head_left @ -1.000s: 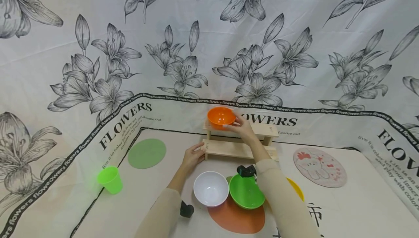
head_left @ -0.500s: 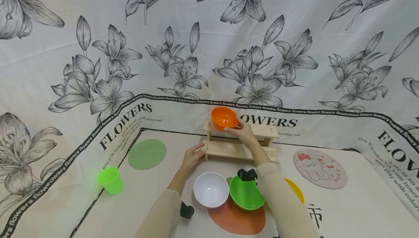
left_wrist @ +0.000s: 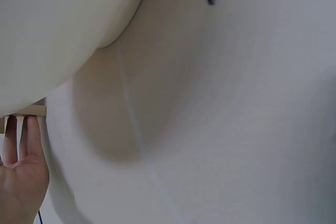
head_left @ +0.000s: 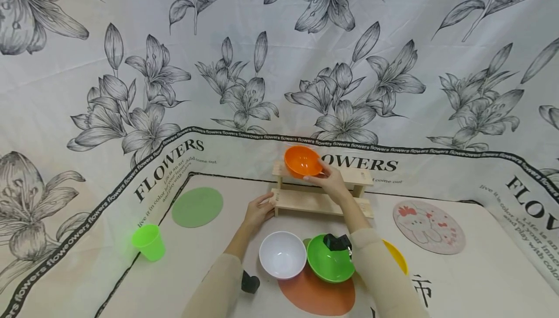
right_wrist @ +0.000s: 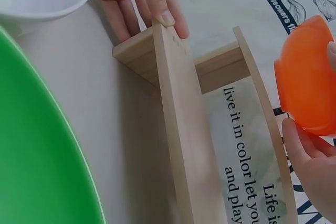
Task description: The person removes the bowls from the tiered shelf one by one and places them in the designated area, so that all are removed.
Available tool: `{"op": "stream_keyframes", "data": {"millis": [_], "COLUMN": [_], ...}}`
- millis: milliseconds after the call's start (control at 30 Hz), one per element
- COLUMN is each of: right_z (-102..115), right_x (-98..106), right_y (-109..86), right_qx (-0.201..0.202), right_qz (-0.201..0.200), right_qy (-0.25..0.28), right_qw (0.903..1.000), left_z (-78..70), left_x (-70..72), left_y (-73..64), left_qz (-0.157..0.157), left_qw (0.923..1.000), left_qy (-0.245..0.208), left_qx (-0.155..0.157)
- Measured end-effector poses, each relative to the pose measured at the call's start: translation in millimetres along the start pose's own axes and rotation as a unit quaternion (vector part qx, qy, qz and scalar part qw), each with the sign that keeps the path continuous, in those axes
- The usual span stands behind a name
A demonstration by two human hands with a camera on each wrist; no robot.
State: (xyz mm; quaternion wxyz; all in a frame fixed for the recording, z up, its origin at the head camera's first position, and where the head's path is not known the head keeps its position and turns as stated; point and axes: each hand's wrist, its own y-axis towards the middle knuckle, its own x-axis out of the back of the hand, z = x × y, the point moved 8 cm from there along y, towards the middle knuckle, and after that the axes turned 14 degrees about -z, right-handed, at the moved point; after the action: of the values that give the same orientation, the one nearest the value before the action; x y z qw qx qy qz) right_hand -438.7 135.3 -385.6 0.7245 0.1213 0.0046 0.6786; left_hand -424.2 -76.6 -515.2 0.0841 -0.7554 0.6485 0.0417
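1. The right hand point(head_left: 328, 180) grips the orange bowl point(head_left: 302, 160) by its rim, thumb and fingers pinched on the near edge; the bowl sits tilted just over the top tier of the wooden rack point(head_left: 320, 189), at its left end.
2. The left hand point(head_left: 258, 209) holds the rack's lower left corner, thumb curled over the top of the board and fingers flat against the side; that bracing looks worth keeping, as the rack seems light and could slide on the cloth.
3. Done well, I'd say the bowl wants levelling before it moves further, and a firm pinch, since smooth plastic slips.
4. The rack is pale unfinished wood, two flat slats on upright ends; the bowl is glossy, thin-walled, round.
5. Nearer the person stand a white bowl point(head_left: 282, 254) and a green bowl point(head_left: 329, 264), touching, on an orange mat point(head_left: 316, 296); a green cup point(head_left: 149, 242) stands well apart to the left on the printed tablecloth point(head_left: 480, 259).
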Motion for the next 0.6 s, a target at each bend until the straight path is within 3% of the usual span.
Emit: {"op": "stream_keyframes", "data": {"millis": [600], "right_z": [14.9], "right_x": [21.1], "right_y": [-28.3], "right_qx": [0.019], "right_qz": [0.043], "right_qy": [0.017], "right_qw": [0.9988], "left_z": [0.0], "left_x": [0.1], "left_y": [0.1], "left_qz": [-0.013], "left_qw": [0.9999], "left_qy": [0.003], "left_qx": [0.002]}}
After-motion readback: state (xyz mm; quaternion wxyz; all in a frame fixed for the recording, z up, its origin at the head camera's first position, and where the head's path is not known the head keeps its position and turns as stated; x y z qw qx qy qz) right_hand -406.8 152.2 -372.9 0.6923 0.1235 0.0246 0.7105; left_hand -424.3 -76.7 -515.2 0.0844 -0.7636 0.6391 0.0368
